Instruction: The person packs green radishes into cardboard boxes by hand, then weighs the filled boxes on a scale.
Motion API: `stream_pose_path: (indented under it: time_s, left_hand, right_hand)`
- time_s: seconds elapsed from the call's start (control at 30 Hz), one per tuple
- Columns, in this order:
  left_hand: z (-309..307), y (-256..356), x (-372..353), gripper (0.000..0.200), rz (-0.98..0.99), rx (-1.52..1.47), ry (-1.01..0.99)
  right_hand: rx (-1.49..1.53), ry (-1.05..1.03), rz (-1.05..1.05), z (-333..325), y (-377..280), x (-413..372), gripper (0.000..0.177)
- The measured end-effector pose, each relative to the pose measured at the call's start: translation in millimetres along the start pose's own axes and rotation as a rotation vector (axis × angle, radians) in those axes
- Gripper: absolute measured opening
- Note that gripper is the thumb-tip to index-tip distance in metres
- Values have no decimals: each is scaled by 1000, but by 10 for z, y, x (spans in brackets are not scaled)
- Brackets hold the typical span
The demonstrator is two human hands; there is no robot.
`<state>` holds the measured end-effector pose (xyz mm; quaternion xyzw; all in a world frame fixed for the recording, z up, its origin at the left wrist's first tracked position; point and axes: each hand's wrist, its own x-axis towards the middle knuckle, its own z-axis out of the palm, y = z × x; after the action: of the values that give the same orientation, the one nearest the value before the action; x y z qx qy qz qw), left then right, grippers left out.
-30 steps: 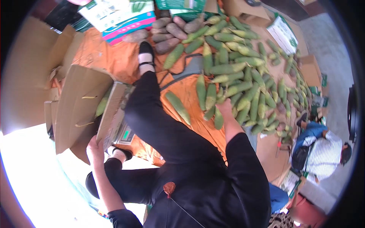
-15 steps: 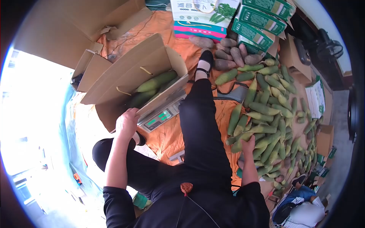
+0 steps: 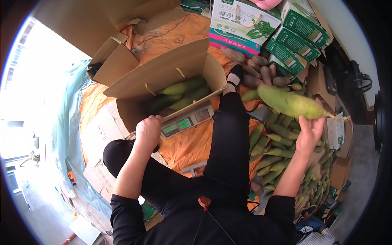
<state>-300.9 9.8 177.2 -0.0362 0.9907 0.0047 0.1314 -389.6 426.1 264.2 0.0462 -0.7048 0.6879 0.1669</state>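
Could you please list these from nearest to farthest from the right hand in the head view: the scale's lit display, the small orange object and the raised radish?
1. Raised radish: held in the right hand.
2. Lit display: mid-view, beside the left hand.
3. Small orange object: far left, by the bluish plastic sheet.

A carton wall (image 3: 197, 106) partly hides radishes (image 3: 188, 99) beyond the left hand (image 3: 148, 131); the pink object (image 3: 266, 3) beyond the right hand (image 3: 309, 134) is cut off.
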Motion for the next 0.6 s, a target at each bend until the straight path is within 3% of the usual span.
stream_pose_path:
  time_s: [0.13,0.23,0.3,0.37,0.5,0.53,0.6]
  left_hand:
    - [-19,43,-42,11,26,28,-58]
    - [21,26,-45,9,25,0,-7]
    - [11,16,-36,7,36,3,-2]
    - [-5,7,-27,7,41,10,-8]
    - [-46,24,-10,14,5,-35,-24]
    - [-47,19,-3,14,12,-37,-29]
    - [-44,-9,0,15,28,-21,-32]
  right_hand:
    - [213,-264,-10,813,-229,272,63]
    - [337,-462,129,1504,-223,258,56]
    - [187,-607,97,1876,23,155,56]
    - [236,-691,210,2296,131,-13,48]
    - [136,-770,148,2918,817,-342,53]
    - [63,-844,262,2971,854,-358,50]
    - [-297,-940,286,3016,945,-316,48]
